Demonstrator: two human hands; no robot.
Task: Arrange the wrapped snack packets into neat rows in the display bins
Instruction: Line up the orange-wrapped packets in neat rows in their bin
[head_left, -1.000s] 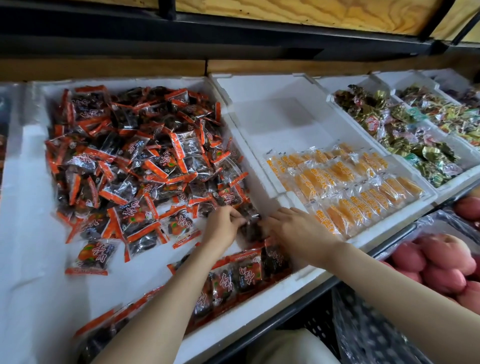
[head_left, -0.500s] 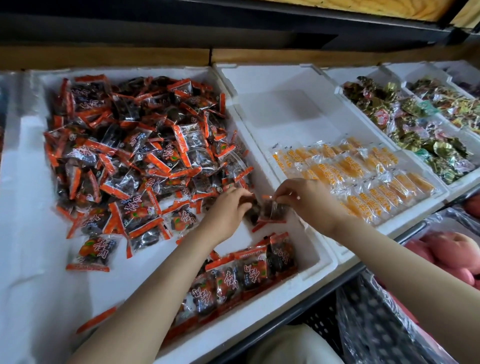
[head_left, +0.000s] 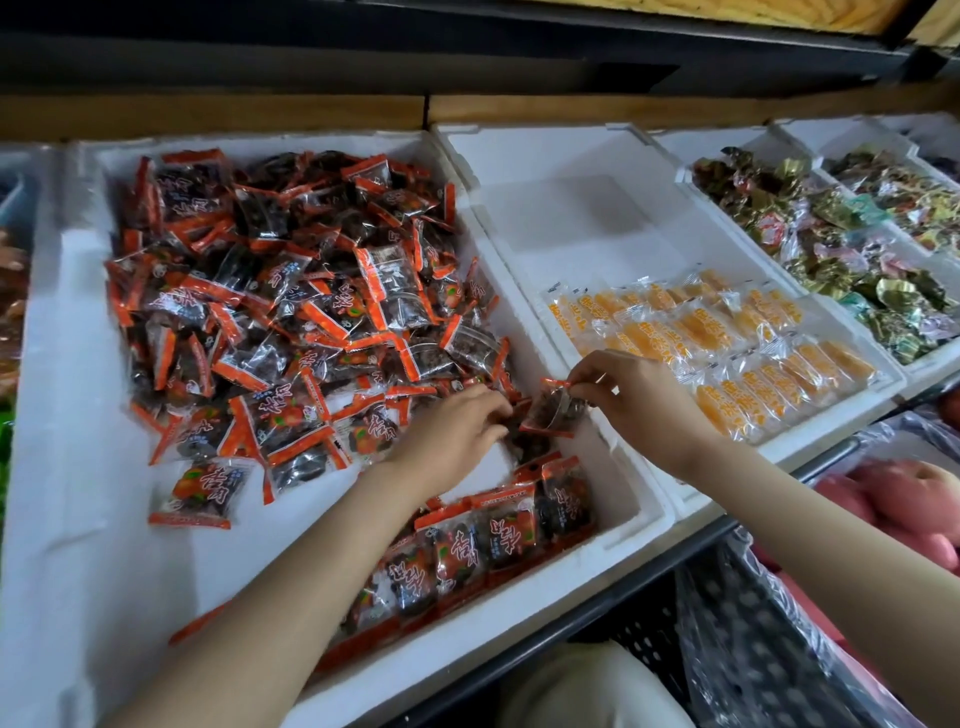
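Note:
A loose heap of orange-and-dark snack packets fills the back of the large white foam bin. Along the bin's front wall stands a neat row of the same packets. My right hand pinches one orange-and-dark packet by its top edge, lifted above the bin's right side. My left hand reaches in beside it, fingers curled on the packets at the heap's near edge; what it grips is hidden under the fingers.
To the right a second foam bin holds rows of yellow packets in its front half. Further right, bins of foil-wrapped sweets. Peaches and a black crate lie below the shelf edge.
My right hand has lifted one packet from low in the bin and moved it up and right. My left hand stays at the heap's near edge.

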